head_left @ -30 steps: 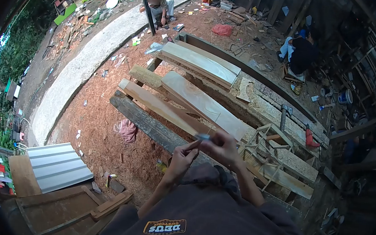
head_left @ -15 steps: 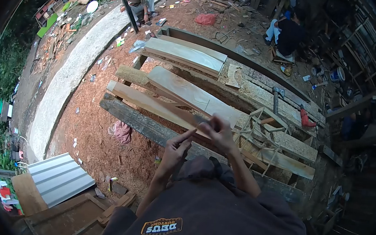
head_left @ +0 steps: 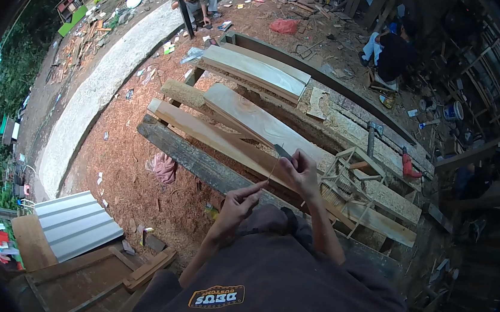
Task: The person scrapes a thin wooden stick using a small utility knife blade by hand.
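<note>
My left hand is closed in a pinch on the lower end of a thin stick, which stands up between the two hands. Just above and to the right, my right hand grips a small knife; its dark pointed blade juts out to the upper left, beside the stick. The knife's handle is hidden in my fingers. Right of that hand, a small cage-like frame of thin wooden strips sits on the workbench boards.
Long planks lie across the bench. A hammer and a red power tool rest at its right. Two people crouch beyond, one by a pole, another at upper right. Wood shavings cover the ground.
My right hand has shifted slightly up and right, and the blade now shows more clearly. My left hand has moved slightly down and right. The whole view has shifted a little.
</note>
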Motion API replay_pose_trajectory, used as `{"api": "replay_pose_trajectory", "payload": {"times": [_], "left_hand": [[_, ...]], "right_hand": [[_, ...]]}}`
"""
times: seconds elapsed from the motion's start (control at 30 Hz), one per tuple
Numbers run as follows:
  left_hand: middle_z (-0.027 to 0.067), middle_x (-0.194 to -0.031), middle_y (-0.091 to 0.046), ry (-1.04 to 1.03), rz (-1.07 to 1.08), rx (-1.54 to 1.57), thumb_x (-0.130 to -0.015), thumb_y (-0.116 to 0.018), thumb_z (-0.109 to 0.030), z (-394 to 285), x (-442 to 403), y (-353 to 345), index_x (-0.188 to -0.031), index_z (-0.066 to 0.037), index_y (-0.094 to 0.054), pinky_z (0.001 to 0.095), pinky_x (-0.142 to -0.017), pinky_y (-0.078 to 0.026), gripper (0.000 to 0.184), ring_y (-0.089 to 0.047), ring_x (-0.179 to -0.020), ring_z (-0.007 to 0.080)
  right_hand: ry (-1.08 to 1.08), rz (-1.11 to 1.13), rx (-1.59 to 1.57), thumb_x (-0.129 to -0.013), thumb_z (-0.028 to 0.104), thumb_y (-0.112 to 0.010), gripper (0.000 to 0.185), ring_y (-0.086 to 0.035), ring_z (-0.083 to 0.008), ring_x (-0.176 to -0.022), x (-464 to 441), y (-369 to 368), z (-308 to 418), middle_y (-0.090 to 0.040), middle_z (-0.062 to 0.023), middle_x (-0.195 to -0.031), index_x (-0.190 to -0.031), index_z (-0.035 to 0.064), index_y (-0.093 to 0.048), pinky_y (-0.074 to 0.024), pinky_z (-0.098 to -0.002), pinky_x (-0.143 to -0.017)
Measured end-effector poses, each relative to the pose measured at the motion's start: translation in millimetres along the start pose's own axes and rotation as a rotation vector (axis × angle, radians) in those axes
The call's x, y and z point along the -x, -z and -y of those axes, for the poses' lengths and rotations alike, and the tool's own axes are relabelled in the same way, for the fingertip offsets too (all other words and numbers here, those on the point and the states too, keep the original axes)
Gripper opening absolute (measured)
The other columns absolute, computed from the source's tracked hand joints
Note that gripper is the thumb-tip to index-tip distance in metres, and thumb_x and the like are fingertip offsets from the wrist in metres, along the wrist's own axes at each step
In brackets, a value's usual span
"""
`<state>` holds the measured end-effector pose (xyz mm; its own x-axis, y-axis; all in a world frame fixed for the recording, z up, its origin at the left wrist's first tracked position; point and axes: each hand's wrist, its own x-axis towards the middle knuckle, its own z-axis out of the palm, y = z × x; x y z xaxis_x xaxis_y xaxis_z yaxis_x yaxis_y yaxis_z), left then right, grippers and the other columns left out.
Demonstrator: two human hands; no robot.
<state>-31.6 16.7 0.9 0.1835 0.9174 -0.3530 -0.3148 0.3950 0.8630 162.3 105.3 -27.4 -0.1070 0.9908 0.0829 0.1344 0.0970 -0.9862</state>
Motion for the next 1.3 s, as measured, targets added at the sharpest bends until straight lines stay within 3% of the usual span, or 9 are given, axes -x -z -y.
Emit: {"api": "replay_pose_trajectory", "payload": {"times": [0.13, 0.3, 0.4, 0.5, 0.83, 1.03, 1.13, 1.23, 1.3], "left_hand": [[-0.0099, -0.072, -0.048, -0.046, -0.001, -0.003, -0.097, -0.058, -0.009, 29, -4, 9, -0.131, -0.005, -0.059, 0.0165, -0.049, -0.027, 0.034, -0.035, -0.059, -0.0022], [-0.0090, -0.074, -0.048, -0.068, -0.051, -0.081, -0.098, -0.057, -0.008, 19, 0, 7, -0.131, -0.003, -0.059, 0.0165, -0.053, -0.029, 0.034, -0.036, -0.063, -0.0010], [-0.0082, -0.075, -0.048, -0.096, -0.043, -0.167, -0.098, -0.056, -0.008, 14, 5, 16, -0.131, -0.003, -0.059, 0.0168, -0.055, -0.031, 0.034, -0.036, -0.064, 0.0002], [-0.0071, -0.076, -0.048, -0.053, -0.039, -0.117, -0.098, -0.056, -0.007, 3, 10, 15, -0.132, -0.002, -0.058, 0.0171, -0.057, -0.032, 0.034, -0.037, -0.065, 0.0013], [-0.0054, -0.079, -0.048, -0.049, -0.028, -0.110, -0.098, -0.055, -0.007, -13, 7, 20, -0.133, 0.001, -0.055, 0.0182, -0.061, -0.037, 0.036, -0.040, -0.070, 0.0029], [-0.0047, -0.081, -0.053, -0.011, -0.053, -0.005, -0.098, -0.057, -0.009, -15, 10, 19, -0.131, 0.001, -0.057, 0.0176, -0.061, -0.038, 0.034, -0.044, -0.069, 0.0024], [-0.0042, -0.080, -0.056, -0.069, -0.103, -0.036, -0.097, -0.059, -0.008, -13, 5, 19, -0.127, 0.003, -0.060, 0.0179, -0.061, -0.040, 0.032, -0.047, -0.069, 0.0022], [-0.0028, -0.083, -0.060, -0.096, -0.094, -0.040, -0.096, -0.060, -0.007, -1, -1, 27, -0.124, 0.004, -0.062, 0.0176, -0.063, -0.042, 0.030, -0.050, -0.071, 0.0022], [-0.0012, -0.088, -0.064, -0.096, -0.085, -0.030, -0.096, -0.061, -0.006, -1, -1, 26, -0.123, 0.004, -0.063, 0.0171, -0.066, -0.044, 0.029, -0.053, -0.075, 0.0023]], "right_hand": [[0.090, 0.325, 0.112, -0.086, 0.020, -0.075, 0.029, -0.037, -0.0024, -0.062, 15, -2, 28, -0.039, 0.0064, -0.066, -0.080, 0.0057, -0.051, -0.0296, -0.0221, -0.052], [-0.133, 0.165, -0.338, -0.092, 0.022, -0.069, 0.021, -0.042, -0.0011, -0.061, 19, -14, 20, -0.055, 0.0041, -0.076, -0.103, 0.0065, -0.060, -0.0326, -0.0190, -0.052], [-0.237, 0.235, -0.355, -0.093, 0.025, -0.068, 0.021, -0.045, -0.0017, -0.061, 14, -5, 18, -0.056, 0.0049, -0.078, -0.102, 0.0062, -0.062, -0.0350, -0.0191, -0.052], [-0.159, 0.301, -0.297, -0.094, 0.026, -0.067, 0.022, -0.046, -0.0011, -0.063, 16, -16, 12, -0.057, 0.0051, -0.078, -0.101, 0.0060, -0.063, -0.0355, -0.0192, -0.053], [-0.256, 0.386, -0.388, -0.094, 0.026, -0.067, 0.030, -0.047, -0.0006, -0.067, 15, -26, 24, -0.061, 0.0035, -0.086, -0.116, 0.0063, -0.061, -0.0366, -0.0187, -0.055], [-0.224, 0.476, -0.368, -0.093, 0.023, -0.068, 0.034, -0.051, -0.0027, -0.077, 20, -32, 28, -0.062, 0.0013, -0.092, -0.118, 0.0020, -0.059, -0.0430, -0.0202, -0.067], [-0.180, 0.397, -0.363, -0.094, 0.024, -0.067, 0.033, -0.050, -0.0008, -0.075, 24, -38, 28, -0.062, 0.0041, -0.088, -0.119, 0.0047, -0.058, -0.0384, -0.0178, -0.059], [-0.092, 0.412, -0.363, -0.093, 0.020, -0.068, 0.036, -0.051, -0.0037, -0.077, 24, -41, 26, -0.058, 0.0019, -0.084, -0.124, 0.0044, -0.056, -0.0426, -0.0212, -0.067], [-0.084, 0.441, -0.183, -0.093, 0.019, -0.068, 0.036, -0.050, -0.0037, -0.074, 23, -30, 38, -0.056, 0.0024, -0.080, -0.124, 0.0055, -0.055, -0.0404, -0.0216, -0.063]]}}
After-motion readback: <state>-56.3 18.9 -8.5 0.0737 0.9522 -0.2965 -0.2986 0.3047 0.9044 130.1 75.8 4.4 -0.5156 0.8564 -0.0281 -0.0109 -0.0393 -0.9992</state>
